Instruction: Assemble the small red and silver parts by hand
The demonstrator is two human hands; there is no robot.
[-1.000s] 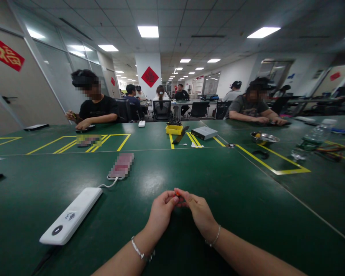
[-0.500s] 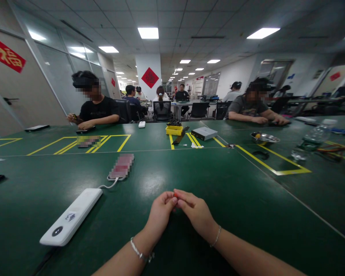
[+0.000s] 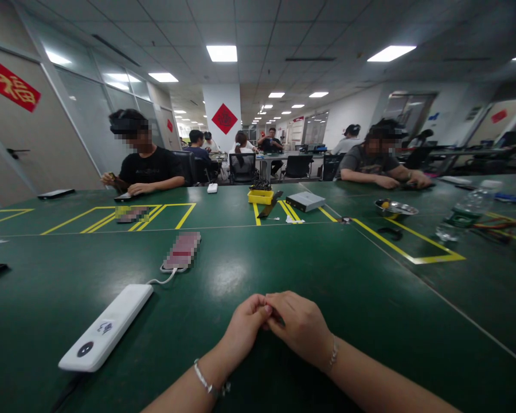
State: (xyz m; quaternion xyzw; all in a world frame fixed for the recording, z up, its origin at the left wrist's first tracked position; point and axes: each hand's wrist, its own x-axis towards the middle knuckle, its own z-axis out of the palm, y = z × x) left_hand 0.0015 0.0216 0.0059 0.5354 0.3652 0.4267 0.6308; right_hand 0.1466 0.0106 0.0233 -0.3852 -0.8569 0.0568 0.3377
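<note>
Fingertips of left hand [image 3: 245,324] and right hand [image 3: 301,327] pressed together; pinched item not discernible. Resting on green table [image 3: 370,298], well apart from white power bank [image 3: 107,334].

Pretty evenly lit office scene — the light comes from the rectangular ceiling panels [image 3: 222,53], which blow out to pure white. They leave a soft glare patch on the green table [image 3: 223,269] just past the hands, and the white power bank [image 3: 106,334] looks a bit overexposed. Shadows are weak, only a faint dark smudge under the left hand [image 3: 244,322] and right hand [image 3: 301,326]. Strong wide-angle warp — walls and table lines bend near the edges, and the plastic bottle [image 3: 466,212] at the right looks smeared, probably lens softness. Faces and a couple of items are pixelated.
</note>
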